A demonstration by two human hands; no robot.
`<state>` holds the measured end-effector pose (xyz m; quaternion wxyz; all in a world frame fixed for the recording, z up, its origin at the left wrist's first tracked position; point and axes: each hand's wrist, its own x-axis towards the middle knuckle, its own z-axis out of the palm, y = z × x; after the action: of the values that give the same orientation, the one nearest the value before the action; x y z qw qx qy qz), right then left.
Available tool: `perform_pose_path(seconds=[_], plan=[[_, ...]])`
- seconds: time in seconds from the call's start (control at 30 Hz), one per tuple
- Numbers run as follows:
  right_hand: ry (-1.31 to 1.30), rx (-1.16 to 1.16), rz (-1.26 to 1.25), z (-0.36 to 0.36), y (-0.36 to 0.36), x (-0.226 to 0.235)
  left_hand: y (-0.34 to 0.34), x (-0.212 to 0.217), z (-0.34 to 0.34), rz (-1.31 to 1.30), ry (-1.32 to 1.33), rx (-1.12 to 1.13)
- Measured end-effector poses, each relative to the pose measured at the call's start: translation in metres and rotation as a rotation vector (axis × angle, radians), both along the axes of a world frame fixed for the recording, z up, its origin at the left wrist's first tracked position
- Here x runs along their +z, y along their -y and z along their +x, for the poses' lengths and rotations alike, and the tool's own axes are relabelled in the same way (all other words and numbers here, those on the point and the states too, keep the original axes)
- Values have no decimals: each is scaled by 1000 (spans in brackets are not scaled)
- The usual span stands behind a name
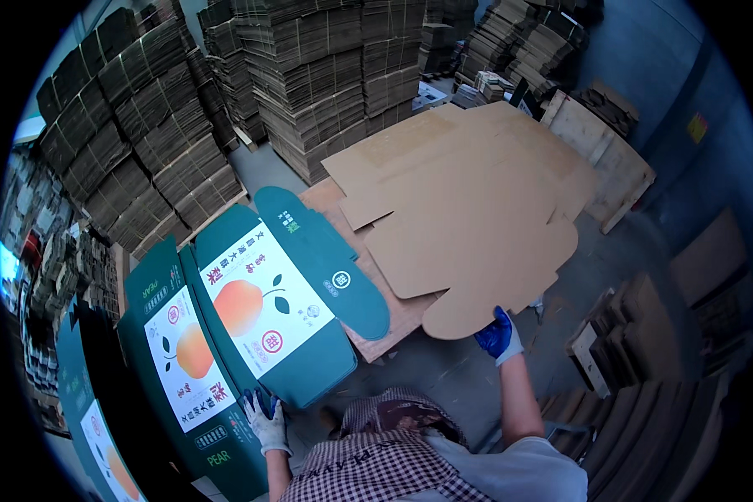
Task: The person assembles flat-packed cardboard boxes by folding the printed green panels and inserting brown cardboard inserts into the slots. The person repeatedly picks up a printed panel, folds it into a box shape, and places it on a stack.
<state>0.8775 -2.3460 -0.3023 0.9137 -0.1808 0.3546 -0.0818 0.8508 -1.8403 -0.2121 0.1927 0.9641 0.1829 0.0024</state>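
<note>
A large unfolded cardboard box blank (468,226), plain brown side up, lies across the right part of a low work surface (385,339). My right hand (500,336), in a white glove with blue-coated fingers, pinches the rounded flap at its near edge. To the left lies a green printed box blank (305,381) with white panels and orange pear pictures. My left hand (266,422), in a similar glove, rests on its near edge beside a fold, fingers stretched out over the cardboard. The underside of the brown blank is hidden.
Tall strapped stacks of flat cardboard (318,84) stand at the back and far left. Another green printed piece (100,435) stands at the lower left. A wooden board (598,155) leans at the far right. More brown cardboard (636,335) stands at the right, near a blue wall (661,75).
</note>
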Motion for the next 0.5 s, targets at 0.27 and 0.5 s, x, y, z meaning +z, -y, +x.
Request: perform_pose_path(seconds=[0.27,0.5], plan=[[5,-51,-340,-23,39,-19,18,-11,1,-122,-22,-130],[137,-48,-680,-14,-12,115,24,-2,0,-200,30,-228]])
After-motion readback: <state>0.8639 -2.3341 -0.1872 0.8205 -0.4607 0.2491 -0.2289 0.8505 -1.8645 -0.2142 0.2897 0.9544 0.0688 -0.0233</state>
